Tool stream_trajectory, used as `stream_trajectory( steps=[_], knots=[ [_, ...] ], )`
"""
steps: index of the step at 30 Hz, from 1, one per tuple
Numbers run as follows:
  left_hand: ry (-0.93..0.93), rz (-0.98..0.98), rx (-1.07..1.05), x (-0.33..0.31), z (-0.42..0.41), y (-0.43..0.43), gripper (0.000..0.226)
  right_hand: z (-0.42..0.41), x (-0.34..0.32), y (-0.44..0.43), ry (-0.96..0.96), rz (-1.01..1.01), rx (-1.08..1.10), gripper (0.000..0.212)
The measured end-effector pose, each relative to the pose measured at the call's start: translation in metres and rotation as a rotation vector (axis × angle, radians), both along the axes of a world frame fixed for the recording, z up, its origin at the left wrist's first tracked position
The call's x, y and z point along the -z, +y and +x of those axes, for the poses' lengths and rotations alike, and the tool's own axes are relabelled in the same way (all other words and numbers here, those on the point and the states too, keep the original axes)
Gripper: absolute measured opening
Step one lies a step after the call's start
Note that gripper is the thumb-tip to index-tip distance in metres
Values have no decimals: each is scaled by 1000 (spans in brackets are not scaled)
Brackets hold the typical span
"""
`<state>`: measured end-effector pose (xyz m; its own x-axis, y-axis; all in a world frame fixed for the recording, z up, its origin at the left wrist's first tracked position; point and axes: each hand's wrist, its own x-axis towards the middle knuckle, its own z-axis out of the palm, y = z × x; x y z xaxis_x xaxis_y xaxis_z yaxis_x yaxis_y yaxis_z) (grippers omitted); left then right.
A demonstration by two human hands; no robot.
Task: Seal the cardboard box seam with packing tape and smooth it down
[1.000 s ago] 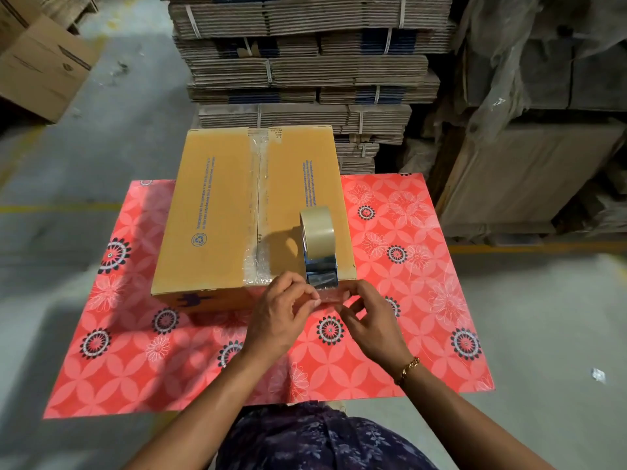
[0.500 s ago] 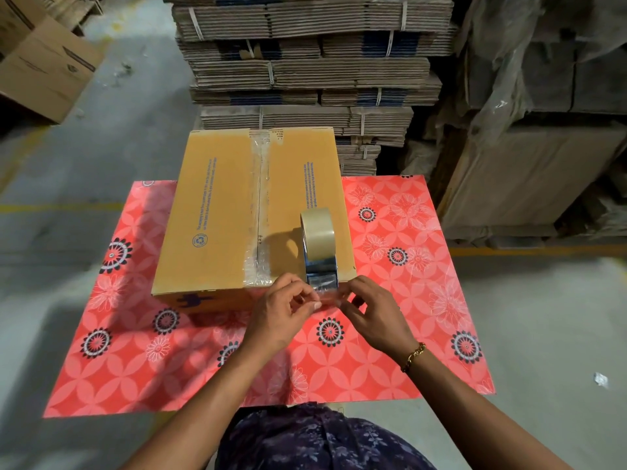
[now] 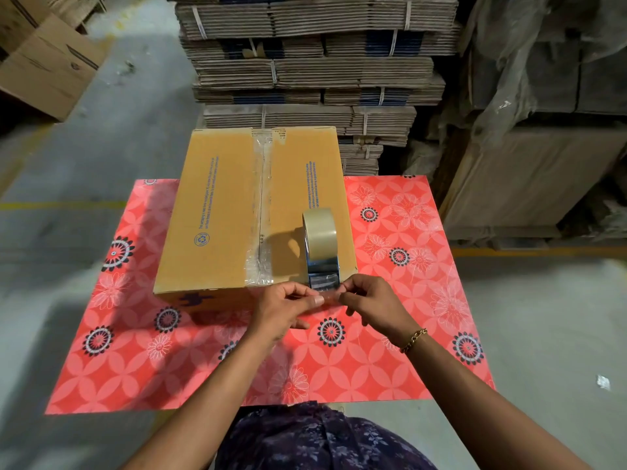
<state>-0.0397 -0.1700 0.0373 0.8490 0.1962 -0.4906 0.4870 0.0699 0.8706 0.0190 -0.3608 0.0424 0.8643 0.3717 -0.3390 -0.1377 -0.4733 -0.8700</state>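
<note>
left hand + right hand: frame centre, pinching tape end | tape roll: upright on cardboard box | seam: taped

A red floral-patterned table carries a taped cardboard box.

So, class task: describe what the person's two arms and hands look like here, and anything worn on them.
Both forearms are bare, with no sleeves or gloves in view. The left hand wears nothing visible. The right hand has a gold-coloured chain bracelet at the wrist. No rings can be made out. Below the arms shows dark clothing with a pale floral print.
</note>
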Motion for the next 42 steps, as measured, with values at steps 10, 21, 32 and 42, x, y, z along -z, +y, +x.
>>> stream_trajectory(
  steps=[10, 21, 32, 42],
  knots=[
    [36, -59, -181, 2, -1, -21, 19, 2, 2, 3, 122, 33, 52, 6],
    [47, -49, -194, 2, 2, -28, 18, -7, 5, 14, 176, 205, 220, 18],
    [71, -87, -173, 3, 4, -25, 20, -17, 1, 17, 227, 315, 376, 42],
    [97, -169, -65, 1, 0, -1, 27, -4, -11, 6, 201, 17, 182, 18]
  ],
)
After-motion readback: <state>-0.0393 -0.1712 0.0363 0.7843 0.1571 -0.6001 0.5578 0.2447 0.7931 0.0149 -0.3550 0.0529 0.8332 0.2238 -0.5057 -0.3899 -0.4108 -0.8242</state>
